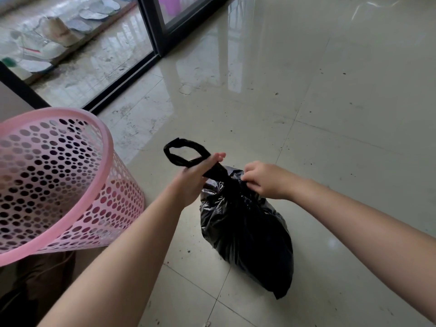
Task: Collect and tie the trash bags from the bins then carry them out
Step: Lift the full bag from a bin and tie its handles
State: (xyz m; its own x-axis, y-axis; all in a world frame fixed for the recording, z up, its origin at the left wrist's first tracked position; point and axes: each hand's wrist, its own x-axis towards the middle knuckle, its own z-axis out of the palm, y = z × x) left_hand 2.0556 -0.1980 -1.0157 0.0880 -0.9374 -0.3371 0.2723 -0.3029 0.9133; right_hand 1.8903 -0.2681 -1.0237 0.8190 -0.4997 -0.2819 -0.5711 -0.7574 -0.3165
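Sitting on the tiled floor [330, 114] just right of the pink perforated bin [54, 175], the black trash bag [245, 232] is gathered at its neck; the left hand [195, 178] grips one twisted loop handle [181, 153], the right hand [264, 179] pinches the bunched top.

Left hand [197, 177] holds black trash bag's [245, 230] handle loop; right hand [264, 179] pinches its neck.

Left arm: bare, reaches from the lower left toward the frame's centre.
Left hand [197, 177]: fingers curled round a twisted black strip, back of the hand toward the camera.
Right arm: bare, comes in from the right edge, angled up-left.
Right hand [265, 179]: centre frame, fingers bent downward, pinching gathered black plastic.
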